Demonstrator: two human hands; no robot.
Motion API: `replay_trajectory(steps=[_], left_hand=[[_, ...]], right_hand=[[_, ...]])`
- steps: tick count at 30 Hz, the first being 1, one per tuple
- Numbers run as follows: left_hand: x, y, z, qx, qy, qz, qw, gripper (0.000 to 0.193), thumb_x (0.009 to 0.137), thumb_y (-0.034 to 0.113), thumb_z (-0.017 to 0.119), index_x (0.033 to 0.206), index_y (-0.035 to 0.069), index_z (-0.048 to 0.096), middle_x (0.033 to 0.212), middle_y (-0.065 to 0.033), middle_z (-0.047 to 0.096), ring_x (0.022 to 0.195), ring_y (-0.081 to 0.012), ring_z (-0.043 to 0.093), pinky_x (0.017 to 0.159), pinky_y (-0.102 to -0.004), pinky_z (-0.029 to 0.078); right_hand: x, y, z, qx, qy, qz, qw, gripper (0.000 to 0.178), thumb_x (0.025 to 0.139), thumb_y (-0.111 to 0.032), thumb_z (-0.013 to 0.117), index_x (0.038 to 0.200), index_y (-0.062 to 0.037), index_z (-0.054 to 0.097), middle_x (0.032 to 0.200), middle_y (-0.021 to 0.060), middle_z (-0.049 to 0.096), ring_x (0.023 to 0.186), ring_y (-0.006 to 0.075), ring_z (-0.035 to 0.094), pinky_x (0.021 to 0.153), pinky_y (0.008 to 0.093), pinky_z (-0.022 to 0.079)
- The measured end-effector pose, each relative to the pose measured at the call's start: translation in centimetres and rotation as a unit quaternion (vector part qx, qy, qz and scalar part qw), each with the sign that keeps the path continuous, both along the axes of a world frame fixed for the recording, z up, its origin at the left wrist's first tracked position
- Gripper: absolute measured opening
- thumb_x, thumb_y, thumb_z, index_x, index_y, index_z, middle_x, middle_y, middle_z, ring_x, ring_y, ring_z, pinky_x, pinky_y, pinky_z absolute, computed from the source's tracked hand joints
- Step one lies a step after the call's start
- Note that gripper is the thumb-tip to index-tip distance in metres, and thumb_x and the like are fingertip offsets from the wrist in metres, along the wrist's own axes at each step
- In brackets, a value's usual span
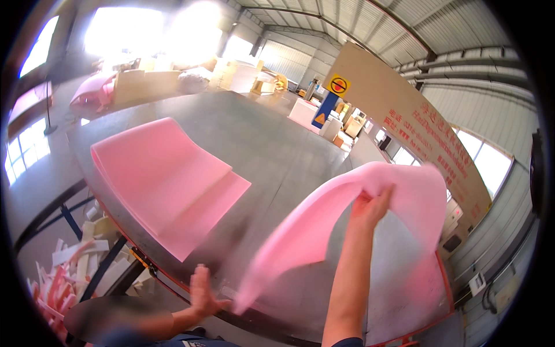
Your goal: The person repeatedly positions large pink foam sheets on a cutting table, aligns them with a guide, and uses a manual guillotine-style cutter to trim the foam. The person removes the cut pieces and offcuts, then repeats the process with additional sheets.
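My right hand [373, 205] grips a large pink foam sheet [300, 222] and lifts its middle off the table. The sheet arches over the hand, its ends drooping toward the near edge and the right side; the edges are blurred by motion. Near the table's front edge is my left hand [203, 294], empty, with its fingers stretched and the thumb apart. The sheet's lower left end hangs close to that thumb; whether they touch I cannot tell. Farther left lies a second pink foam piece [167, 179], folded over in layers on the grey tabletop [260, 136].
A beige machine beam [399, 110] with red lettering spans the right side, a blue post [325, 111] with warning signs at its end. Below the table's left edge is a pile of foam offcuts [58, 283]. Stacked foam blocks [237, 75] stand at the back.
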State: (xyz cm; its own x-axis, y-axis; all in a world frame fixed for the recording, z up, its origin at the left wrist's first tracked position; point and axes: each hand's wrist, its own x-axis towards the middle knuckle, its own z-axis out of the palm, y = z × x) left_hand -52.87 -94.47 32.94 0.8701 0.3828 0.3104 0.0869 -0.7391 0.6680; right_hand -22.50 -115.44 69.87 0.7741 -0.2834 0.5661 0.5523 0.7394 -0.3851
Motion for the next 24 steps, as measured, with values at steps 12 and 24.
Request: replay_trajectory(steps=[12, 24], left_hand=[[12.0, 20.2, -4.4, -0.482, -0.249, -0.005, 0.84, 0.129, 0.062, 0.026, 0.093, 0.16, 0.007, 0.01, 0.157, -0.0184, 0.029, 0.147, -0.0306, 0.028, 0.115, -0.0419, 0.035], [18.8, 23.7, -6.5, -0.377, -0.247, 0.028, 0.892, 0.033, 0.081, 0.015, 0.078, 0.108, 0.005, 0.063, 0.094, -0.0034, 0.066, 0.087, -0.0159, 0.063, 0.077, -0.0344, 0.052]], right_hand=[[-13.3, -1.3, 11.7, -0.144, -0.044, -0.17, 0.974, 0.056, 0.099, -0.027, 0.064, 0.139, 0.006, 0.045, 0.128, 0.0195, 0.06, 0.113, 0.0299, 0.063, 0.097, 0.0415, 0.054], [-14.4, -12.8, 13.7, -0.167, -0.039, -0.282, 0.944, 0.047, 0.105, -0.026, 0.045, 0.137, 0.0081, 0.047, 0.129, 0.022, 0.061, 0.118, 0.0385, 0.064, 0.096, 0.039, 0.055]])
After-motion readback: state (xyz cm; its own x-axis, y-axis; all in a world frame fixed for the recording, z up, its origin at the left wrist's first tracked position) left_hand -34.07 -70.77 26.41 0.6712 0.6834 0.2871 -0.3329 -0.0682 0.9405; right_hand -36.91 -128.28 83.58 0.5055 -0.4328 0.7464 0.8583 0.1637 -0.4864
